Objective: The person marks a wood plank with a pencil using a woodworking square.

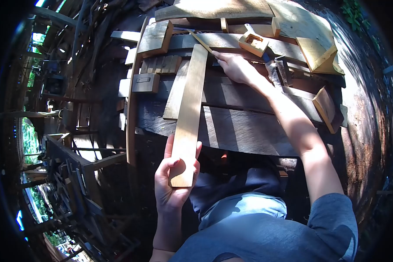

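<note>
A long, flat wooden board (188, 109) slopes up and away from me, its near end in my left hand (174, 190). My left thumb lies on the board's face near the bottom, with fingers showing along both edges. Out at the board's far end, my right hand (236, 69) is closed on a thin, pale wooden strip (199, 40). The strip slants up to the left from my fingertips and passes close by the board's top corner. Under the long board, a second, wider plank (177, 94) rests on the slatted workbench (240, 126).
Wood blocks (155, 38) and a small block with a slot (145, 83) sit at the bench's left. Toward the right are a hollowed wooden box (253, 43), an angled offcut (321, 56) and an upright piece (326, 109). A large log (364, 144) lies beyond.
</note>
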Demonstrator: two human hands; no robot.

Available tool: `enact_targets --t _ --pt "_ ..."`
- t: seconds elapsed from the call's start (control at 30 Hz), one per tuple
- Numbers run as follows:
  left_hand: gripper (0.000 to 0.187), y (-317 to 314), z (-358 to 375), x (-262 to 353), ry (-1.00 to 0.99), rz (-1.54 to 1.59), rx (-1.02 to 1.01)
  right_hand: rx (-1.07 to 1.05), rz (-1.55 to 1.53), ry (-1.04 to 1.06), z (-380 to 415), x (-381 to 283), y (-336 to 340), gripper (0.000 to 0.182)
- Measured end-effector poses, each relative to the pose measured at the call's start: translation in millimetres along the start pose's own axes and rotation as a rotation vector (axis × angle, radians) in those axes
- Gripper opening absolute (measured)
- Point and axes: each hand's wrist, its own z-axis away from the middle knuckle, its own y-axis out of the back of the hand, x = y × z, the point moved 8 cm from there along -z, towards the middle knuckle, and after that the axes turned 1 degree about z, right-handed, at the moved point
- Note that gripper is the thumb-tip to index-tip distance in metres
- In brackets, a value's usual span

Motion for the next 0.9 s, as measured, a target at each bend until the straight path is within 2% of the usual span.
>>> enact_targets --t 0.07,0.13,0.17,0.23,0.27,0.33,0.37,0.4,0.43,0.5,0.57,0.63,0.7,0.77,0.83,0.9 --pt "0.071 0 0 0 -0.005 -0.007 -0.014 0.04 0.086 0.014 7 -8 7 0.042" --pt "0.071 0 -2 -1 0.0 -0.001 -0.023 -0.412 -0.006 -0.488 56 -79 37 0.044" --pt "0.071 -1 -2 -2 0.003 0.005 -0.022 -0.189 -0.033 -0.144 66 -80 23 0.046" --pt "0.07 2 -1 -3 0.007 0.009 -0.013 -0.382 0.17 -0.172 92 -105 27 0.044" --pt "0.07 2 -1 -2 0.011 0.011 -0.013 -0.38 0.168 -0.172 90 -96 19 0.044" --pt "0.07 3 -1 -3 0.02 0.008 -0.013 -0.151 -0.043 -0.039 75 -78 16 0.043" --pt "0.07 2 -1 -3 0.013 -0.001 -0.013 -0.243 -0.121 -0.21 58 -74 24 0.042" --pt "0.07 0 -1 -2 0.002 -0.009 -0.017 -0.077 -0.126 -0.21 40 -49 17 0.042" --pt "0.07 0 -1 -1 -0.006 -0.013 -0.022 0.029 -0.019 -0.05 7 -13 -4 0.042" --pt "0.071 0 -2 -1 0.007 0.022 -0.02 -0.128 0.147 -0.288 -18 2 -4 0.042" --pt "0.071 -2 0 0 -0.005 0.017 -0.024 -0.109 0.154 -0.256 -21 2 -3 0.042" --pt "0.073 -4 -1 -1 -0.007 0.006 -0.054 0.068 0.054 -0.013 4 -17 1 0.042" --pt "0.073 -4 -2 0 -0.007 0.012 -0.052 -0.275 0.002 -0.276 58 -77 22 0.044" --pt "0.073 -2 -1 -2 0.002 0.012 -0.034 -0.227 0.172 -0.055 92 -109 26 0.045" --pt "0.074 -3 -1 -2 -0.008 -0.004 -0.028 -0.22 0.156 -0.069 91 -105 26 0.044" --pt "0.073 -3 -1 -2 -0.01 -0.008 -0.02 -0.297 -0.063 -0.256 58 -72 20 0.043"
